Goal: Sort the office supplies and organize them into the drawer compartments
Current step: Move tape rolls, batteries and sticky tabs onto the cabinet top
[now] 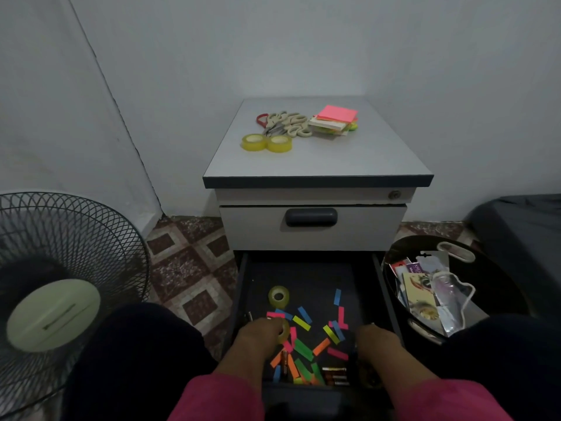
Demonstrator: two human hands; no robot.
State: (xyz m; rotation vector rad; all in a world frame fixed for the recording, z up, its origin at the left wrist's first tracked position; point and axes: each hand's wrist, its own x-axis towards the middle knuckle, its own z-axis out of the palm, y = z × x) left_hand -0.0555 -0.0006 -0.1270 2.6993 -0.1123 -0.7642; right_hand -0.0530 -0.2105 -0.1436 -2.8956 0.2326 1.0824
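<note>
Both hands reach down into the open dark bottom drawer (pixel 243 287) of a small grey cabinet (pixel 315 159). The left hand (pixel 258 337) has its fingers curled round a small roll of clear yellowish tape (pixel 284 331) at the drawer's left side. The right hand (pixel 378 340) lies at the drawer's right edge with its fingers bent downward; whether it holds anything cannot be told.

Between the two hands, scattered over the drawer floor, lie many small coloured paper flags (pixel 303 347) in pink, blue, yellow, green and orange. A second roll of yellowish tape (pixel 278 296) stands on edge just beyond the left hand. A few dark batteries with copper tops (pixel 335 375) lie at the near edge between the wrists.

On the cabinet top, well apart from the hands, sit two more yellow tape rolls (pixel 267 143) touching each other, a heap of beige-handled scissors (pixel 285 123) and a stack of sticky note pads with a pink pad on top (pixel 335 120). A black bin holding packets (pixel 431 287) stands right of the drawer, and a wire-caged fan (pixel 60 268) stands at left.
</note>
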